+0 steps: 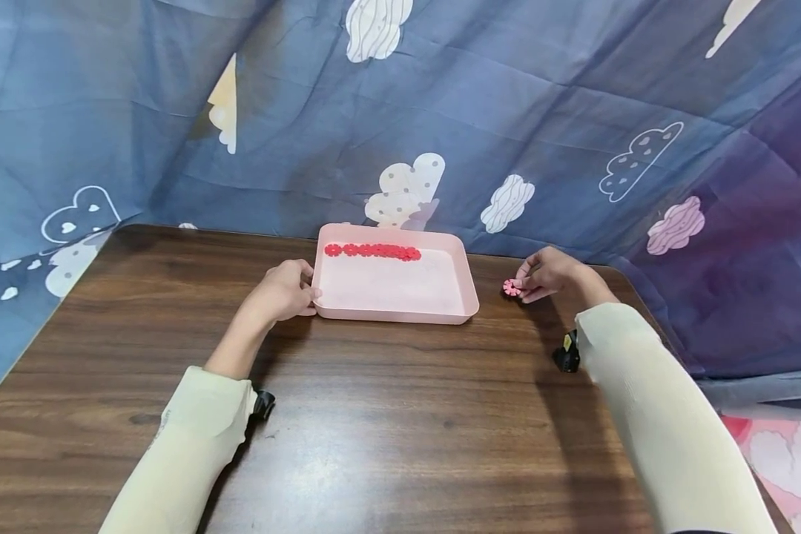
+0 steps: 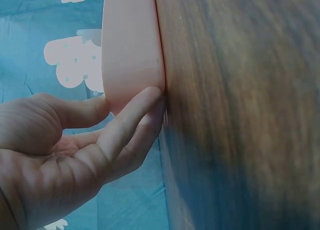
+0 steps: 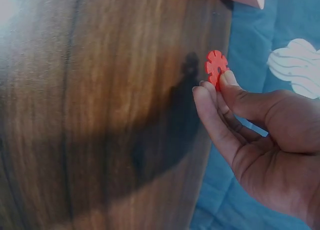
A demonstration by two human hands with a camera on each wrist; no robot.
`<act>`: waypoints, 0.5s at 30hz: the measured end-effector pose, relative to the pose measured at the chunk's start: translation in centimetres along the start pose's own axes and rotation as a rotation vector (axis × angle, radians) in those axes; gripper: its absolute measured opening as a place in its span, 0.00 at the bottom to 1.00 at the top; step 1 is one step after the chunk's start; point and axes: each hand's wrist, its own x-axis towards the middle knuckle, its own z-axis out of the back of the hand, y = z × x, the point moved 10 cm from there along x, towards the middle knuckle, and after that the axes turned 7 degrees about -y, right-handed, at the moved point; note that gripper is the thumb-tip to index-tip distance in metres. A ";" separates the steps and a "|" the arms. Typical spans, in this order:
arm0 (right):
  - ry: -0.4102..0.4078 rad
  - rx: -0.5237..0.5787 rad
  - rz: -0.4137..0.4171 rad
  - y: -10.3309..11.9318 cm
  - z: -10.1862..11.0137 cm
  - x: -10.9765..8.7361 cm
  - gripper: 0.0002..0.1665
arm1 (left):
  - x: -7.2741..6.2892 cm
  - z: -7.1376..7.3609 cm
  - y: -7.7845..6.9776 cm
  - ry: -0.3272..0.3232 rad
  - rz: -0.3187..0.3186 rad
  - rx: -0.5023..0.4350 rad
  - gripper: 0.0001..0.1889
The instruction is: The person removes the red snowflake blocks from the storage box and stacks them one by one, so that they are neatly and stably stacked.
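Observation:
A shallow pink tray (image 1: 394,315) lies on the wooden table, with a row of overlapping red notched discs (image 1: 374,251) along its far side. My left hand (image 1: 285,291) grips the tray's left end; in the left wrist view its thumb is at the upper edge and its fingers are against the outer wall (image 2: 132,50). To the right of the tray, my right hand (image 1: 549,274) pinches one red notched plastic disc (image 3: 215,65) between thumb and fingers. That disc is held above the tabletop, apart from the tray.
The brown wooden table (image 1: 400,430) reaches back to a blue cloth (image 1: 274,148) printed with clouds. A purple cloth (image 1: 761,259) hangs at the right. Dark straps or devices (image 1: 566,352) sit at both wrists.

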 end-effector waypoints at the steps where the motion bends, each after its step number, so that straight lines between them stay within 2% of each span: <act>1: 0.003 -0.002 0.004 -0.2 -0.2 0.1 0.08 | 0.0 0.1 0.0 -0.002 0.001 0.002 0.18; 7: 0.017 -0.018 0.003 -0.9 -1.3 0.5 0.10 | -0.2 0.2 0.3 0.000 0.009 -0.001 0.19; 15: -0.024 -0.104 0.001 -1.3 -1.3 0.7 0.08 | 0.2 -0.1 0.3 0.010 0.005 -0.004 0.20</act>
